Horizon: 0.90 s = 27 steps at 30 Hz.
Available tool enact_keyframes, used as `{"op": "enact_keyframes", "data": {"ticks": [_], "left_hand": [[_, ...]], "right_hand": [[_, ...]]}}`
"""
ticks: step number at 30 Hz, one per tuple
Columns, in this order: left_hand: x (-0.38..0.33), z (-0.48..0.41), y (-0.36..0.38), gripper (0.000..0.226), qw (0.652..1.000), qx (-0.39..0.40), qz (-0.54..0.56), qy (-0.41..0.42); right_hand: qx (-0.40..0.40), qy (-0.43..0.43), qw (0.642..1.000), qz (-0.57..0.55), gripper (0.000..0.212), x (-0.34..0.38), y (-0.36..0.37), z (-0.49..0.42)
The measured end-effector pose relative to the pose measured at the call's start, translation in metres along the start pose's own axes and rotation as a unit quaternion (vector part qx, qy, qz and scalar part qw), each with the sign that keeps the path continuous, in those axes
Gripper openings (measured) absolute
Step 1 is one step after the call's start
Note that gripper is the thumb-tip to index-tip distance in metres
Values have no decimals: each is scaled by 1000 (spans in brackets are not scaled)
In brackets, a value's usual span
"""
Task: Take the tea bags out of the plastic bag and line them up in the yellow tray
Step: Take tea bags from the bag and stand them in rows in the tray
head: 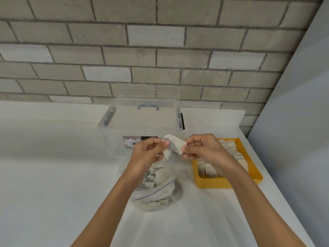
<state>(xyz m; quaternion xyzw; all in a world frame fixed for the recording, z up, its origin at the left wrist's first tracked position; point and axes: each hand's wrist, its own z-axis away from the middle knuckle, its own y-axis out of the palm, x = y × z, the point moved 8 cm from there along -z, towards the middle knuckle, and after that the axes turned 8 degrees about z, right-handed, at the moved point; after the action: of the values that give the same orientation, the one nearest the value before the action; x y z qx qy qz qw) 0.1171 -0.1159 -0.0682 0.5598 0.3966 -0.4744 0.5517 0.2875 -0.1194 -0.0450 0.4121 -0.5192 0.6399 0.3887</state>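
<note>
Both hands, left hand [148, 150] and right hand [201, 148], pinched one tea bag [175, 145] between curled fingers above the plastic bag [158, 189], the yellow tray [252, 168] just right

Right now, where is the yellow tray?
In the head view the yellow tray sits at the right of the white table, beside the plastic bag, partly under the right forearm.
</note>
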Motion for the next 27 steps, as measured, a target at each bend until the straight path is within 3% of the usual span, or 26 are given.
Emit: {"op": "enact_keyframes", "data": {"ticks": [3, 6, 8, 12, 17, 27], "left_hand": [[-8, 1, 11, 10, 1000, 0, -5, 31], [-14, 0, 23, 16, 993, 22, -86, 79], [-18, 0, 28, 16, 983, 29, -140, 116], [-22, -3, 28, 10, 965, 21, -218, 146], [-26, -9, 33, 6, 955, 37, -251, 155], [-26, -25, 71, 11, 938, 77, -290, 172]], "right_hand": [[19, 15, 992, -122, 10, -7, 7, 3], [26, 38, 963, -266, 6, -16, 19, 7], [30, 37, 958, -283, 12, -19, 22, 8], [-59, -47, 995, -65, 13, -7, -6, 4], [-118, -164, 975, 87, 11, 29, -37, 6], [-125, -154, 955, 219, 15, 29, -85, 12]]}}
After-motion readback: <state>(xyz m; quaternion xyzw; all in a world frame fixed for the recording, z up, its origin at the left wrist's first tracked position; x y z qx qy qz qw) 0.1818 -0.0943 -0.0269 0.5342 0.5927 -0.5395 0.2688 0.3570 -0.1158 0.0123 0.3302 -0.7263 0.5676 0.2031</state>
